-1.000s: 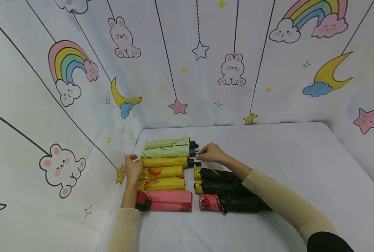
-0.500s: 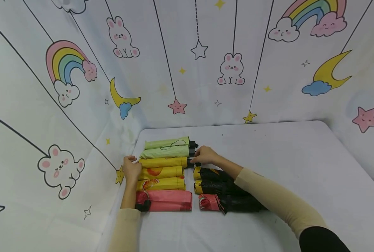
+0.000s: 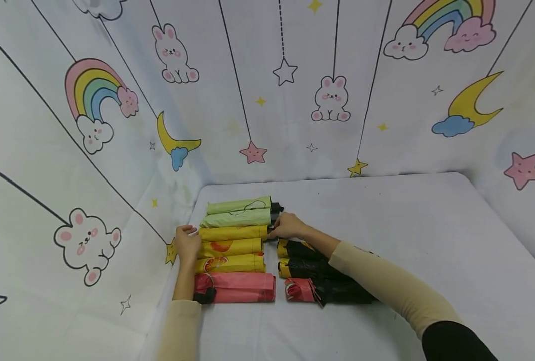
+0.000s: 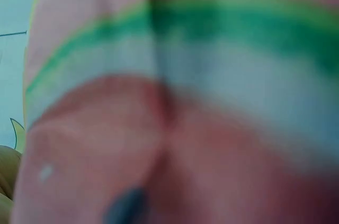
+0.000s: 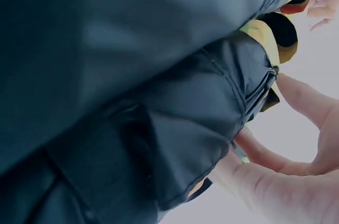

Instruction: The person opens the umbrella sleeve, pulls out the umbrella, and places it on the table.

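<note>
Yellow folded umbrella [image 3: 231, 233], uppermost of three: left of frame centre, between hands. Long axis left-right across frame; dark end [image 3: 271, 229] points right.
Right hand [image 3: 290, 225]: nearer, fingers bent over dark end; umbrella lies leftward from fingertips; actual grip hidden, cannot tell.
Left hand [image 3: 188, 243]: fingers loosely bent, gripping nothing, just beside left end; contact unclear.

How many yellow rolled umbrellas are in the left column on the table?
3. In the head view, the farthest one lies between the left hand and right hand, the middle one just nearer, and the nearest one beside the pink umbrella. None seems hidden there.
</note>
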### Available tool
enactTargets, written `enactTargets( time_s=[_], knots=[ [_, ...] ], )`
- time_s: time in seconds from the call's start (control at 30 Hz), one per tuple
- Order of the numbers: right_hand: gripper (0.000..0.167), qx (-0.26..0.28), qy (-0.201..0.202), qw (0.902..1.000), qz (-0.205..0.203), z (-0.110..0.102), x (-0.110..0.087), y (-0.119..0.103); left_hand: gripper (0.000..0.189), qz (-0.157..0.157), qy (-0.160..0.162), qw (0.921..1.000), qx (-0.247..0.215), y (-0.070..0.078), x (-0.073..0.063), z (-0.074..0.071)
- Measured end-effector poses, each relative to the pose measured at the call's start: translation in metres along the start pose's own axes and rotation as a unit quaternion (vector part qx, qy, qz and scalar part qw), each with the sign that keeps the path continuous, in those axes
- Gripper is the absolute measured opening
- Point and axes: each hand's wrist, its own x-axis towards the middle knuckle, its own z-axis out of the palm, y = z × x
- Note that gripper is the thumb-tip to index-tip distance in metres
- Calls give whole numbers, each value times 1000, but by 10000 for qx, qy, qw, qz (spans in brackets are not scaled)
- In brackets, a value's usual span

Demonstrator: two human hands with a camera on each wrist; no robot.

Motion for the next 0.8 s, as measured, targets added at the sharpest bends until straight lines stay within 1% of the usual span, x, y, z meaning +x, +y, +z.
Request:
enactTargets(
  time_s=[0.1, 0.2, 0.37, 0.47, 0.57, 0.67, 0.8],
  knots=[
    [38, 171, 67, 9997, 173, 0, 0, -2, 46, -49, 13, 9999, -117, -2, 2, -1],
    [34, 540, 128, 9976, 414, 0, 1, -1, 45, -94, 52, 9999, -127, -4, 3, -1],
    [18, 1174, 163, 9901, 755, 0, 5, 1, 43, -101, 153, 9997, -133, -5, 1, -2],
    [14, 1476, 222, 9844, 937, -1, 6, 3, 42, -107, 226, 9995, -180, -6, 0, -2],
    [16, 1742, 254, 9789, 1035, -2, 5, 4, 40, -133, 314, 9991, -254, -7, 0, -2],
    [21, 1920, 272, 9755, 1041, -2, 3, 5, 39, -150, 387, 9986, -321, -8, 0, -1],
    [26, 2140, 367, 9704, 1060, -1, 1, 7, 39, -186, 358, 9977, -537, -10, 0, -1]
  ],
)
